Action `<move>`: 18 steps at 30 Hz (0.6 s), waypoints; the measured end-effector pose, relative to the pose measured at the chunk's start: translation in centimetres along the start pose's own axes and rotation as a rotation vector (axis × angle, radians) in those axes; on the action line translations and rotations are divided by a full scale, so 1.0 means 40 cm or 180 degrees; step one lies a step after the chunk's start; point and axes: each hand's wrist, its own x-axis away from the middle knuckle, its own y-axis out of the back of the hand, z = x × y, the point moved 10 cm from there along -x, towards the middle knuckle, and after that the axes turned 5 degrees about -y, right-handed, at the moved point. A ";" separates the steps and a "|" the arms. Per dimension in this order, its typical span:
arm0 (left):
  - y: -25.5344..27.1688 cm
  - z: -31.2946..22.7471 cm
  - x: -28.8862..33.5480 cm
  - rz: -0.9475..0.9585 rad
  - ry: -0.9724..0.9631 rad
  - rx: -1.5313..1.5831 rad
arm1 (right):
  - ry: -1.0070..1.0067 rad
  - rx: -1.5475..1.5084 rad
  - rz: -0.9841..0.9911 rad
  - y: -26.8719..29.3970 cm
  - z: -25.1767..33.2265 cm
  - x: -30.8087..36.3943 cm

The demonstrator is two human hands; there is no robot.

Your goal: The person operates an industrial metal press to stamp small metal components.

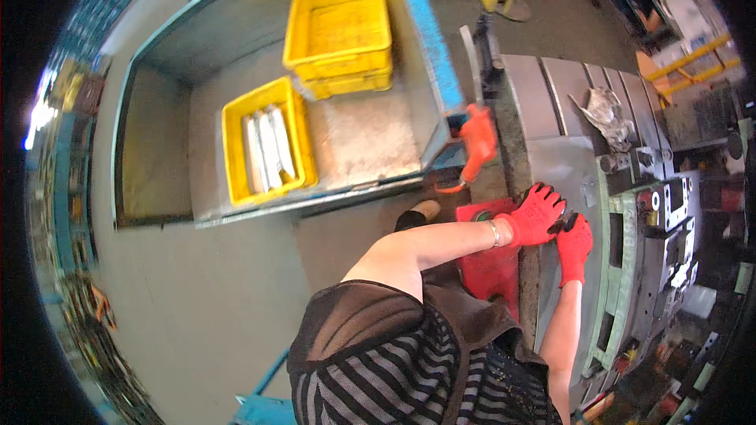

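Note:
Both my hands wear red gloves with dark fingertips and meet over the grey metal surface at the right. My left hand (538, 215) reaches across from the left, palm down, its fingers curled. Close against it, my right hand (575, 248) comes up from below with bent fingers. Between the fingertips is something small and dark, too hidden to name. Under my left wrist lies a red panel (488, 264) with round buttons, beside the metal table (551, 161).
A blue-edged cart (433, 39) at the left holds stacked yellow crates (339, 63) and a yellow crate (234, 153) with long shiny pieces. An orange-red object (478, 142) hangs at its corner. A pale green die frame (618, 283) borders my right. A crumpled cloth (606, 114) lies farther back.

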 end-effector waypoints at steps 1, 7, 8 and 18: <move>0.033 -0.015 0.030 -0.0117 -0.0021 0.0045 | 0.0045 0.0055 -0.0017 -0.005 -0.013 -0.008; 0.248 0.003 0.416 -0.0046 0.0628 0.0034 | 0.0489 -0.0247 -0.0500 0.026 -0.013 -0.020; 0.265 0.035 0.505 0.0429 0.1187 -0.0434 | 0.0533 -0.0253 -0.0515 0.026 -0.016 -0.022; 0.607 0.251 1.100 -0.1239 0.3133 -0.0874 | 0.0030 -0.3328 0.0899 -0.034 0.013 0.114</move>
